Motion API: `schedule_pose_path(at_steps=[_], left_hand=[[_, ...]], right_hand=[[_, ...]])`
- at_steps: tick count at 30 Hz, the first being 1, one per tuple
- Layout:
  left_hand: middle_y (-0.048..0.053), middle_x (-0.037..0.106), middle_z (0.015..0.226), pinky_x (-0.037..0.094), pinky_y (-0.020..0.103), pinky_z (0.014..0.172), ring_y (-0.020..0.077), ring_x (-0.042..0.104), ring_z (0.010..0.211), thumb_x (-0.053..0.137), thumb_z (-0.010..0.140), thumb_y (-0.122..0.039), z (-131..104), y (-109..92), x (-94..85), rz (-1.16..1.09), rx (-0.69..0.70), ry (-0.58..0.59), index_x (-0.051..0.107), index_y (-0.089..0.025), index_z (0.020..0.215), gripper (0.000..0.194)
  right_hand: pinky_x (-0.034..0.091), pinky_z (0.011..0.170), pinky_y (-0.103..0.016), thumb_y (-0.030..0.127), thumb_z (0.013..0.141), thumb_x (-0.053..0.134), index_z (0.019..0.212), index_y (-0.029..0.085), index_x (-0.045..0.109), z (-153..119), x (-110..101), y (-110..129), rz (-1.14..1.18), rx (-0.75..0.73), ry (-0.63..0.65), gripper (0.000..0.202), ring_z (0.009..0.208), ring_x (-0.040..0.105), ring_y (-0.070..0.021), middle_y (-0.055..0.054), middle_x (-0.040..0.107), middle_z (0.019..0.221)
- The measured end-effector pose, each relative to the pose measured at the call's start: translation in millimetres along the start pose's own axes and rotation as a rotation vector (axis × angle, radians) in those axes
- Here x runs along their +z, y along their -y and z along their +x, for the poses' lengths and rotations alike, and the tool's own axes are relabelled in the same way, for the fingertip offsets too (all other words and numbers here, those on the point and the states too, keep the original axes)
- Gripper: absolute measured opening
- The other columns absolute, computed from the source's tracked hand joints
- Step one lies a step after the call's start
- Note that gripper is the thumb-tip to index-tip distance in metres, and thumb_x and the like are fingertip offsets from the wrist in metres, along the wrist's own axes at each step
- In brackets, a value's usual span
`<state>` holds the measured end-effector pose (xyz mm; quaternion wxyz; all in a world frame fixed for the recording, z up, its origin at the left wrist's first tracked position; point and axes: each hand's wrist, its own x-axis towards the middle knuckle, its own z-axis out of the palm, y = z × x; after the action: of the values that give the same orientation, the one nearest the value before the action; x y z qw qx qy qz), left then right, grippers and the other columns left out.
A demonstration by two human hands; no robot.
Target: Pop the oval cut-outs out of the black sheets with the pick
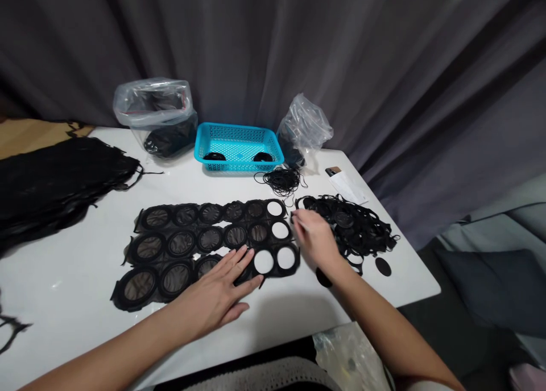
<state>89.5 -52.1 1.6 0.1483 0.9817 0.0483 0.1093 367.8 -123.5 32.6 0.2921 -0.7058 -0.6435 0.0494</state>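
Observation:
A flat black sheet (166,256) with rows of round rings lies on the white table (264,328). Thin dark wrinkled material fills most rings, while several at the right end show plain white inside. My left hand (222,291) rests palm down on the sheet's front row, fingers stretched out, covering some rings. At the sheet's right end is my right hand (315,237), its fingers pinched together by a small dark bit; what they hold is hidden. Just beyond it lies a heap of black ring-shaped scraps (362,226), with a loose black disc (383,267) beside it.
A blue basket (239,165) with black bundles stands at the back, between an open clear bag (153,118) and a crumpled clear bag (305,123). Thin black cords (282,180) lie before it. A black stack (55,180) is at left; a phone (333,171) is at right.

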Motion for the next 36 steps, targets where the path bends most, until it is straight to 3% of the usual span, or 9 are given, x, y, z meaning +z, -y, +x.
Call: schedule_pose_path(at_steps=[2,6,10,14,27,30,34,36], left_hand=[[0.009,0.027,0.165,0.033,0.050,0.119,0.0339,0.029,0.150,0.064,0.095,-0.040,2.5,0.6,-2.3,-0.004,-0.002,-0.011,0.048,-0.031,0.147,0.056],[0.012,0.039,0.159,0.035,0.048,0.118,0.0316,0.038,0.146,0.058,0.098,-0.047,14.7,11.9,-4.1,0.029,-0.104,-0.061,0.051,-0.025,0.146,0.053],[0.013,0.033,0.162,0.029,0.050,0.121,0.0312,0.031,0.149,0.057,0.099,-0.047,21.3,29.3,1.8,0.084,-0.125,-0.085,0.051,-0.025,0.145,0.052],[0.012,0.028,0.164,0.028,0.050,0.121,0.0316,0.029,0.150,0.059,0.098,-0.044,18.2,34.5,7.7,0.087,-0.125,-0.074,0.046,-0.027,0.149,0.055],[0.014,0.027,0.165,0.030,0.053,0.120,0.0331,0.026,0.151,0.060,0.097,-0.041,17.6,33.4,6.9,0.110,-0.113,-0.041,0.044,-0.027,0.151,0.058],[0.013,0.023,0.166,0.031,0.053,0.119,0.0338,0.024,0.151,0.061,0.097,-0.039,17.9,32.6,6.9,0.116,-0.118,-0.038,0.040,-0.028,0.153,0.061],[0.012,0.019,0.167,0.031,0.054,0.119,0.0349,0.023,0.152,0.062,0.096,-0.039,17.1,33.1,9.5,0.105,-0.127,-0.051,0.036,-0.030,0.155,0.065],[0.011,0.019,0.167,0.030,0.054,0.119,0.0353,0.023,0.151,0.061,0.097,-0.040,15.6,33.0,10.2,0.099,-0.127,-0.059,0.039,-0.030,0.153,0.062]], right_hand=[[0.049,0.079,-0.035,0.021,0.098,0.046,0.090,0.021,0.062,18.2,-1.7,-6.7,0.123,0.052,0.014,0.017,0.087,0.065,-0.0229,-0.008,0.071,0.094],[0.049,0.077,-0.030,0.022,0.095,0.052,0.087,0.021,0.063,29.7,16.0,5.2,0.368,0.006,0.258,0.013,0.084,0.065,-0.0179,-0.003,0.072,0.092],[0.048,0.086,-0.032,0.019,0.092,0.057,0.077,0.021,0.059,27.7,30.7,15.8,0.484,-0.036,0.333,0.015,0.091,0.064,-0.0179,-0.003,0.069,0.095],[0.047,0.087,-0.033,0.017,0.090,0.060,0.075,0.021,0.057,30.1,30.0,13.7,0.527,-0.019,0.356,0.015,0.092,0.062,-0.0181,-0.003,0.067,0.097],[0.046,0.085,-0.030,0.017,0.091,0.062,0.076,0.020,0.056,30.4,31.0,10.9,0.494,-0.054,0.367,0.016,0.092,0.060,-0.0167,-0.002,0.062,0.098],[0.048,0.084,-0.030,0.018,0.094,0.060,0.079,0.020,0.057,25.4,32.0,14.7,0.418,-0.123,0.354,0.015,0.092,0.060,-0.0171,-0.004,0.061,0.101],[0.049,0.088,-0.036,0.017,0.096,0.055,0.092,0.020,0.059,15.0,36.8,18.7,0.213,-0.323,0.339,0.007,0.098,0.058,-0.0222,-0.009,0.064,0.105],[0.049,0.088,-0.037,0.016,0.095,0.053,0.094,0.020,0.060,17.6,36.1,12.2,0.155,-0.333,0.282,0.008,0.096,0.059,-0.0235,-0.009,0.067,0.102]])
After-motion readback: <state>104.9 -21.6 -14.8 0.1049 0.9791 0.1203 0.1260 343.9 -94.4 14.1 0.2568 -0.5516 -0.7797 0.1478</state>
